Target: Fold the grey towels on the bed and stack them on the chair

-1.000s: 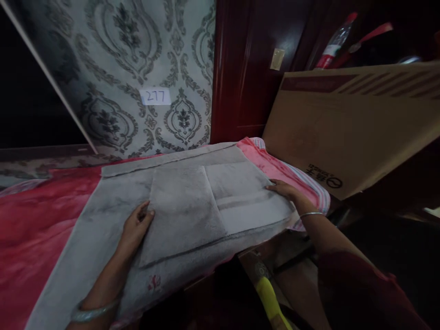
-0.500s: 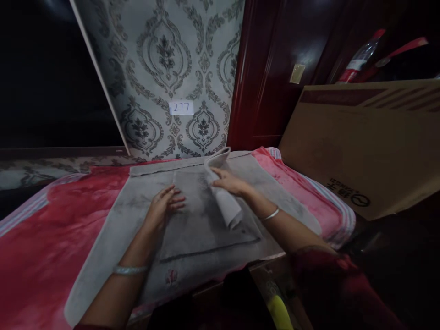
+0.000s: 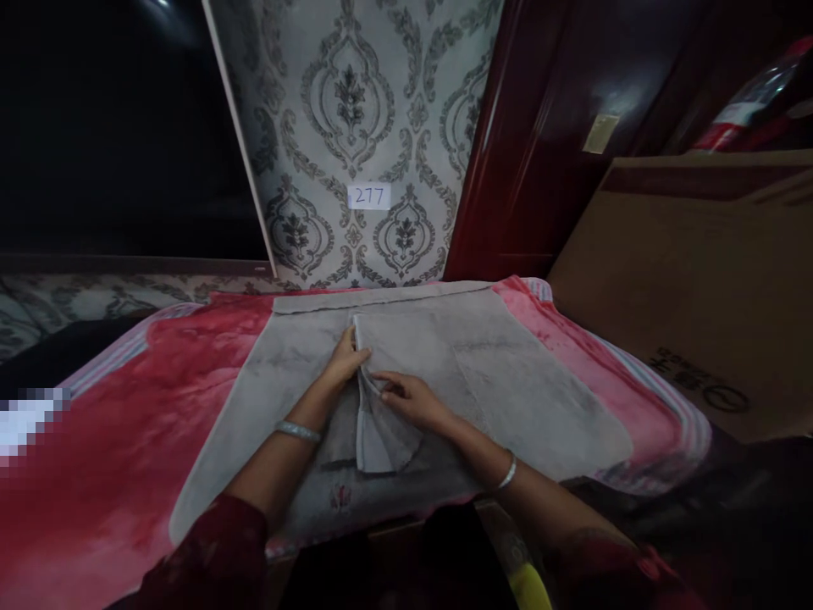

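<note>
A small grey towel [image 3: 383, 440] lies partly folded on a larger grey cloth [image 3: 539, 398] spread over a red blanket [image 3: 127, 424]. My left hand [image 3: 345, 363] pinches the towel's folded edge at its far end. My right hand [image 3: 410, 400] grips the same edge a little nearer to me, fingers pointing left. The two hands are close together at the middle of the cloth. The towel's near end fans out below my right hand. Both wrists carry a silver bangle.
A big cardboard box [image 3: 699, 280] leans at the right, close to the blanket's edge. Behind stand a dark red wooden door [image 3: 539, 169] and patterned wallpaper with a label reading 277 [image 3: 369, 196]. A yellow object [image 3: 530, 586] sits low beside my right arm.
My right hand carried the towel's right side over to the left, folding it. My left hand shifted up to the fold's far end. The view has panned left.
</note>
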### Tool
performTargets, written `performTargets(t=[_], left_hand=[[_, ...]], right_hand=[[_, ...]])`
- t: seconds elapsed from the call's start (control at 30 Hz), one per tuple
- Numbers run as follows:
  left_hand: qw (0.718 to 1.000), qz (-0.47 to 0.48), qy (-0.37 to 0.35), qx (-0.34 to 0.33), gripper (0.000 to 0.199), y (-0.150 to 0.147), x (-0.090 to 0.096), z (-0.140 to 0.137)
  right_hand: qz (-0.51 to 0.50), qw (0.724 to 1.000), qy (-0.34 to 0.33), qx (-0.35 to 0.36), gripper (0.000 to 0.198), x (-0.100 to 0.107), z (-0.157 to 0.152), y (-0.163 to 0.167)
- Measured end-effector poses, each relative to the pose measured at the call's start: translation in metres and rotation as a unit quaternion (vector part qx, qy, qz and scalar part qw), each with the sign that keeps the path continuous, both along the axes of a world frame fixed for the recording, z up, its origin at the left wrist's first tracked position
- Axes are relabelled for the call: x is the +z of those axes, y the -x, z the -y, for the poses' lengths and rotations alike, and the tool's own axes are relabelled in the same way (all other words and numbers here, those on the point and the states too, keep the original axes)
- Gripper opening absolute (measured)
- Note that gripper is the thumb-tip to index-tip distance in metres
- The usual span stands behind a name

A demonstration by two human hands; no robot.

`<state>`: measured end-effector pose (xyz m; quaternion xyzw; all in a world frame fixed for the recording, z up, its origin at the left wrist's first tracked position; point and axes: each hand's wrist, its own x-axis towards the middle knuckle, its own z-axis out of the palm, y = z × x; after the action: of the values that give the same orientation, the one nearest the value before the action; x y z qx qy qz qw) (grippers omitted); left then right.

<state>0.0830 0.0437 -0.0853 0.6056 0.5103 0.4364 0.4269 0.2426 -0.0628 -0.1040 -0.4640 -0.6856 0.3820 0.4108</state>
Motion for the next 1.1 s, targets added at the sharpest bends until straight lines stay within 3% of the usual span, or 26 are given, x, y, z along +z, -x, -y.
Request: performTargets(t=[0.1,0.23,0.37,0.47,0.6,0.77,0.93,1.0,1.1], left_hand=[[0.994,-0.093,-0.053,0.012,0.07,-0.011,0.009,-0.011],[0.991,-0.109,-0.07,0.026,0.066,-0.014,0.023,-0.03],[0.991,-0.126,-0.025,0.036,0.063,-0.005,0.024,-0.044],[0.991,-0.13,0.006,0.041,0.059,0.003,0.016,-0.043],[0.993,-0.113,-0.002,0.031,0.07,0.011,0.006,-0.026],[0.999,-0.003,-0.007,-0.049,0.08,0.033,-0.002,0.012],[0.991,0.069,0.059,-0.096,0.084,0.059,-0.008,0.049],[0.99,0.074,0.077,-0.095,0.087,0.065,-0.009,0.057],[0.993,0.081,0.079,-0.04,0.086,0.068,-0.011,0.061]], right_hand=[[-0.027,1.0,0.006,0.01,0.041,0.003,0.012,-0.016],[-0.09,0.996,0.006,-0.019,0.044,0.012,0.022,-0.039],[-0.113,0.991,0.007,-0.066,0.049,0.018,0.027,-0.058],[-0.119,0.987,0.011,-0.109,0.051,0.01,0.033,-0.066],[-0.092,0.984,0.016,-0.151,0.053,-0.012,0.04,-0.071],[0.013,0.983,-0.045,-0.175,0.044,-0.031,0.045,-0.069],[-0.035,0.98,-0.039,-0.193,0.045,-0.032,0.049,-0.067],[-0.056,0.972,-0.048,-0.225,0.045,-0.031,0.051,-0.071],[-0.035,0.944,-0.104,-0.312,0.042,-0.035,0.055,-0.082]])
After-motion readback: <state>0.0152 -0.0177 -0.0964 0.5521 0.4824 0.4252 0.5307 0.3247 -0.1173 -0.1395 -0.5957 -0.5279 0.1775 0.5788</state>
